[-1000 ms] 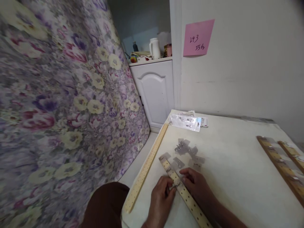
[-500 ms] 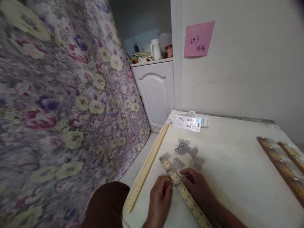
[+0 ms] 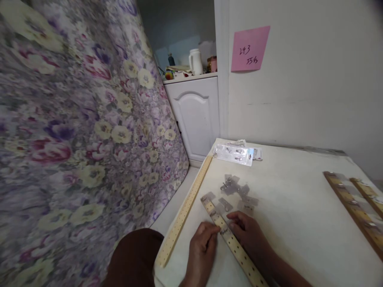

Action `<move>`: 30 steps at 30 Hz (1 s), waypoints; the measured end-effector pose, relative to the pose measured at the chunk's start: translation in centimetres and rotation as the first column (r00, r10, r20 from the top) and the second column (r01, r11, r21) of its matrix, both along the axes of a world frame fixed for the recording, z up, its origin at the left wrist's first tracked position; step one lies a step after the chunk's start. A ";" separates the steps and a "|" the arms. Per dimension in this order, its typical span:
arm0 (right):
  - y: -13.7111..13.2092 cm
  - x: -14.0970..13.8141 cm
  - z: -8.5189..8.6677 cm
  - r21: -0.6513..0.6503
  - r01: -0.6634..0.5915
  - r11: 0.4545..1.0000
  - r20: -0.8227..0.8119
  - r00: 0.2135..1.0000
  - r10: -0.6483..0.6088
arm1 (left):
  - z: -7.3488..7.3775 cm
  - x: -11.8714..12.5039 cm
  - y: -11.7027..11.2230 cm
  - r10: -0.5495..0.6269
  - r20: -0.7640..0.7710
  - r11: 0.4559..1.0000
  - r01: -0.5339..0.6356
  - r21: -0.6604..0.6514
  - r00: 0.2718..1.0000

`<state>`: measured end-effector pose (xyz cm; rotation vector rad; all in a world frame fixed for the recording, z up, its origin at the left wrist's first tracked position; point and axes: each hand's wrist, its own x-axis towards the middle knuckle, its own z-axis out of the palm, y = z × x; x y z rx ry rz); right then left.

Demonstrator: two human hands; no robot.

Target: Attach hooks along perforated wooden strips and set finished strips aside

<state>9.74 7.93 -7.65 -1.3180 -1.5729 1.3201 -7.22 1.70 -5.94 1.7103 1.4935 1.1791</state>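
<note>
A pale yellow strip with rows of holes (image 3: 236, 248) lies slantwise on the table between my hands. Small metal hooks on clear plastic tabs (image 3: 213, 213) sit along its far part. My left hand (image 3: 202, 249) is on the strip's left side, fingers curled together, index fingertip touching the edge beside a hook (image 3: 224, 231); anything between the fingertips is hidden. On the other side rests my right hand (image 3: 249, 235), thumb and index finger apart, close to the strip's right edge. Just beyond the strip, several loose hooks on clear tabs (image 3: 235, 186) lie in a cluster.
Another pale holed strip (image 3: 185, 211) lies along the table's left edge. Clear blister packs (image 3: 233, 153) lie at the back. Two brown-edged strips with hooks (image 3: 354, 205) are at the right. A floral curtain (image 3: 89, 119) hangs at left; a knee (image 3: 133, 255) is below.
My left index finger has moved slightly right and up, onto the strip's edge near the hook. My right hand and the strip stay in place.
</note>
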 end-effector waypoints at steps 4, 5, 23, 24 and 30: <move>0.0 0.1 0.0 0.008 -0.005 1.000 0.007 1.000 0.005 | 0.0 0.0 0.0 0.000 0.016 1.000 0.000 -0.003 1.000; 0.0 0.1 0.0 0.014 -0.007 1.000 0.011 1.000 0.007 | 0.0 0.0 0.0 0.003 0.021 1.000 -0.003 0.001 1.000; -0.2 -0.5 0.3 0.127 0.020 0.992 0.149 0.988 -0.039 | 0.0 0.2 0.1 0.016 0.022 1.000 -0.016 -0.015 1.000; -0.2 -0.5 0.3 0.128 0.024 0.991 0.151 0.987 -0.044 | 0.0 0.2 0.1 0.016 0.024 1.000 -0.016 -0.016 1.000; -0.2 -0.6 0.4 0.101 0.026 0.995 0.140 0.989 -0.040 | 0.0 0.2 0.0 0.013 0.022 1.000 -0.012 -0.018 1.000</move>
